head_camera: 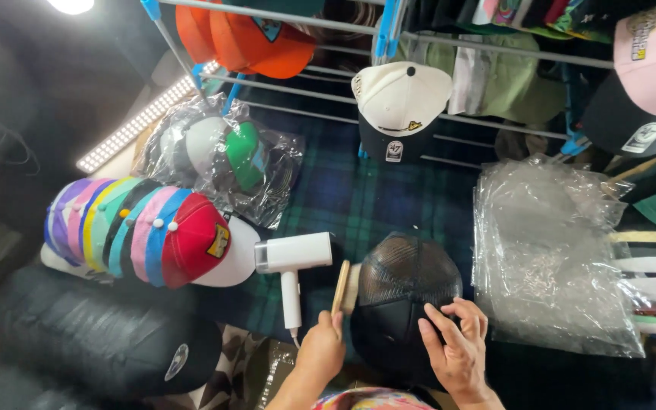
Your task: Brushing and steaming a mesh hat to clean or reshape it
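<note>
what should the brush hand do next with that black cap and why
Probably sweep the wooden brush across the mesh of the black cap. The left hand holds the brush upright at the cap's left edge, bristles facing the mesh, while the right hand lies spread on the cap, steadying it.

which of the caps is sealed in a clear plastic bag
The green and white cap, lying behind the row of stacked caps. It alone is wrapped in crinkled clear plastic; the stacked caps, the hanging ones and the black mesh cap under the hands are bare.
</note>
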